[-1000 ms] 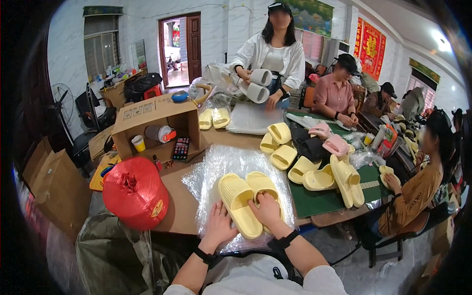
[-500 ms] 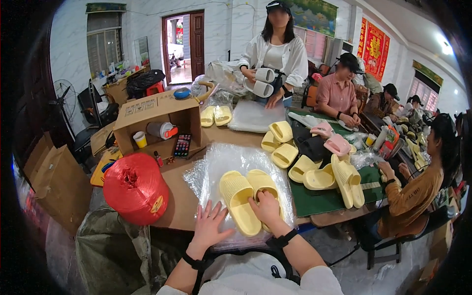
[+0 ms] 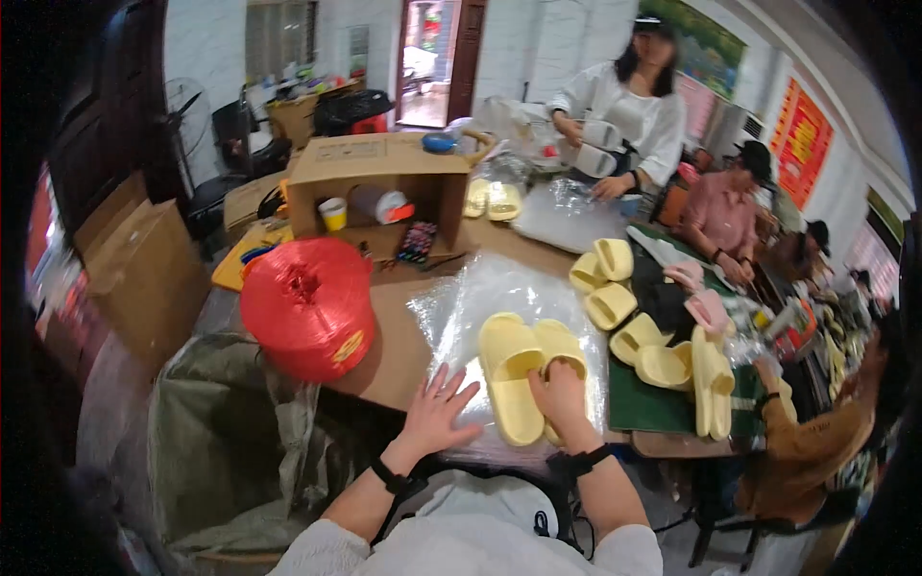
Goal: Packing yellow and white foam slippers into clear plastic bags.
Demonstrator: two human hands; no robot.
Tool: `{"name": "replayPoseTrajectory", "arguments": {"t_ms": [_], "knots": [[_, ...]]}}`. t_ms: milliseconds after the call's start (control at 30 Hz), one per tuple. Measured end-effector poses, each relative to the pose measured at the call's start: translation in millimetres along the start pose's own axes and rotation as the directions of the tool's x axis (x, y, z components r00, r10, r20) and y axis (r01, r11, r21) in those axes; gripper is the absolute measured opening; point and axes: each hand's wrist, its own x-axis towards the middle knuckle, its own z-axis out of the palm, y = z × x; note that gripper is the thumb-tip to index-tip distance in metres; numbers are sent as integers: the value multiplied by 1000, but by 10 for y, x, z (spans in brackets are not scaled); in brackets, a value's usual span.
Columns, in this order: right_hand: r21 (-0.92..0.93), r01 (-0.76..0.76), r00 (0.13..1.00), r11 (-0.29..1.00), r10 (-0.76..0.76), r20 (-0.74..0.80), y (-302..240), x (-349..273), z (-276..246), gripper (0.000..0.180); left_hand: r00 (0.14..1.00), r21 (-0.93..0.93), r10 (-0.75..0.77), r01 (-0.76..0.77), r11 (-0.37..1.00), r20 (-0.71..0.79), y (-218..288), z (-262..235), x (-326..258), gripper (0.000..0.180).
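Note:
A pair of pale yellow slippers [image 3: 512, 380] lies side by side on a stack of clear plastic bags [image 3: 451, 322] before me. My right hand [image 3: 562, 397] grips the right-hand slipper, its fingers curled at the foot opening beneath the strap; the fingertips are partly hidden. To the left of the pair, my left hand [image 3: 437, 419] lies with fingers spread on the bags, holding nothing. More yellow slippers [image 3: 663, 365] lie in a loose group on the right, next to black and pink ones [image 3: 708, 312].
A big red roll of plastic twine [image 3: 305, 312] stands at the left table edge. Behind it, an open carton [image 3: 379, 158] holds a cup and a tumbler. Across the table a person [image 3: 619, 125] holds white slippers. Another person [image 3: 816, 451] sits close on the right.
The view has turned left, so the scene sits further right. My left hand has shifted slightly away from the slippers, fingers still spread. My right hand stays at the right-hand slipper.

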Motion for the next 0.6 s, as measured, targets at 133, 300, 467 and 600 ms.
{"name": "replayPoseTrajectory", "arguments": {"t_ms": [133, 300, 467, 600], "knots": [[-7, 18, 999, 1000, -18, 37, -1, 32, 33, 39, 999, -4, -18, 18, 1000, -33, -6, 29, -75, 77], [44, 46, 992, 998, -51, 118, -66, -22, -34, 46, 999, -19, -31, 31, 999, -28, -35, 10, -130, 78], [255, 32, 992, 966, -61, 107, -108, -161, -357, 50, 1000, 1, -19, 19, 1000, -8, -37, -31, -81, 78], [191, 344, 891, 919, -383, 242, -836, -57, -1223, 59, 996, 35, 75, -77, 996, 49, 13, -40, 20, 79]]}}
